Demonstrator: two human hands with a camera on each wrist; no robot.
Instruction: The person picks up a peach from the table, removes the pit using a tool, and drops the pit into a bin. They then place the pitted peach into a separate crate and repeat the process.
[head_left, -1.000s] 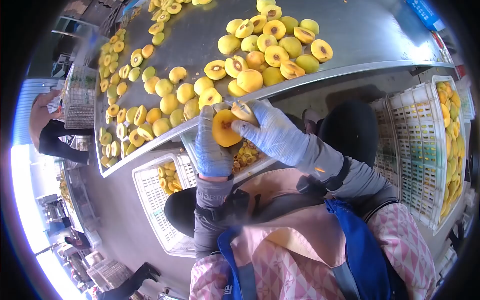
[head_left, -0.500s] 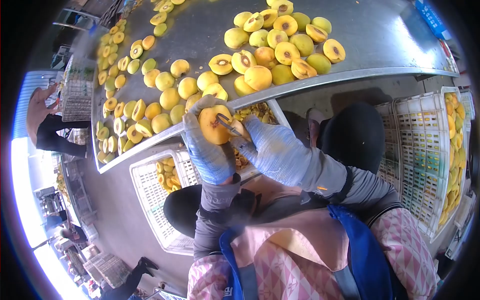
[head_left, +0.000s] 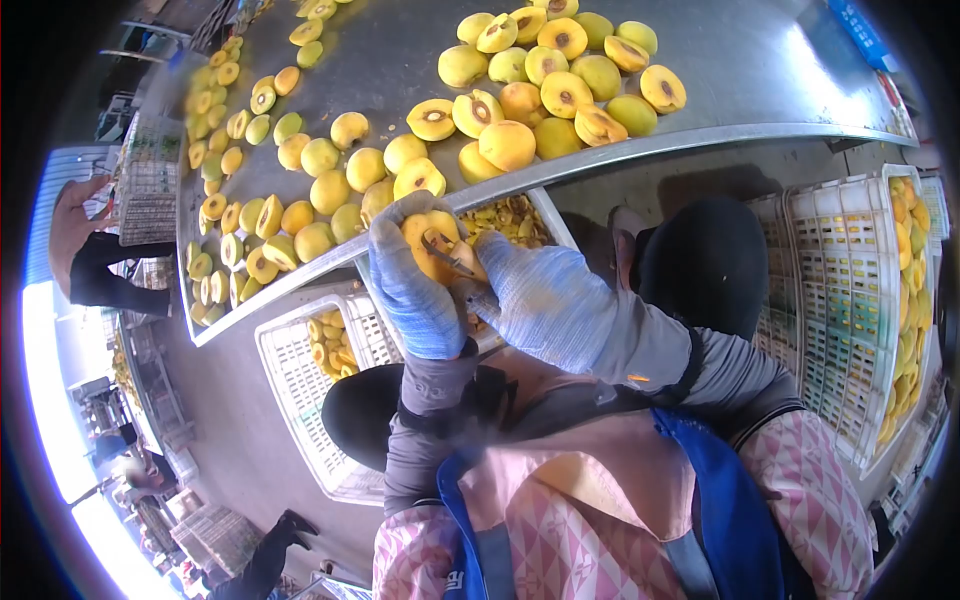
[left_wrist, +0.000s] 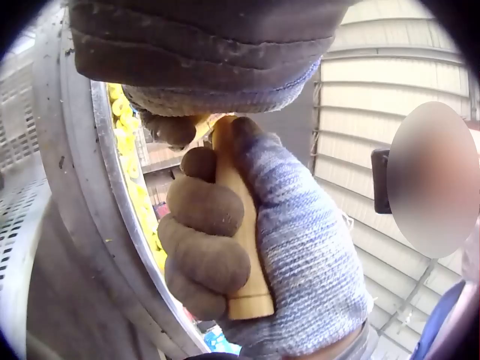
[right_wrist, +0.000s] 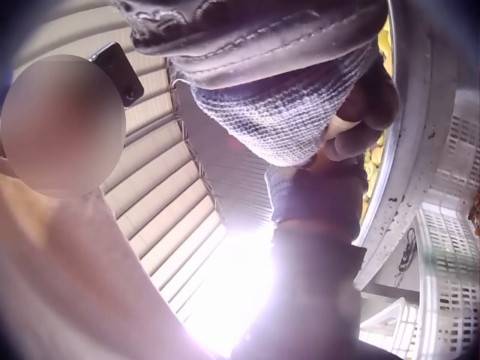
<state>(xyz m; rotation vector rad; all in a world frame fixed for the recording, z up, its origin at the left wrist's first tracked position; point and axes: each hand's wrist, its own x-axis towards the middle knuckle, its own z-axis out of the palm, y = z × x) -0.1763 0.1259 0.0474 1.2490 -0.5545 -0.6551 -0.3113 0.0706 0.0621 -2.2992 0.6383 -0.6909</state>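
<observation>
Gloved in blue-grey knit, my left hand (head_left: 415, 300) cups a yellow peach half (head_left: 416, 234), its cut face turned toward my right hand. My right hand (head_left: 555, 305) grips a pitting knife by its wooden handle (left_wrist: 246, 240), with the fingers wrapped around it in the left wrist view. The knife's narrow metal end (head_left: 436, 243) is at the middle of the cut face. Both hands are just in front of the metal table's raised edge (head_left: 590, 165). In the right wrist view, my right hand (right_wrist: 281, 116) hides most of the peach half.
Many peach halves (head_left: 505, 145) lie across the metal table (head_left: 400, 60). Below my hands is a tray of scraps (head_left: 505, 215). White plastic crates holding peach halves stand at lower left (head_left: 300, 400) and right (head_left: 840, 290). Another person (head_left: 78, 235) is at far left.
My left hand has turned the peach half. The knife's metal end has come down from beside the fruit onto its cut centre. Peach half and hands have shifted slightly left.
</observation>
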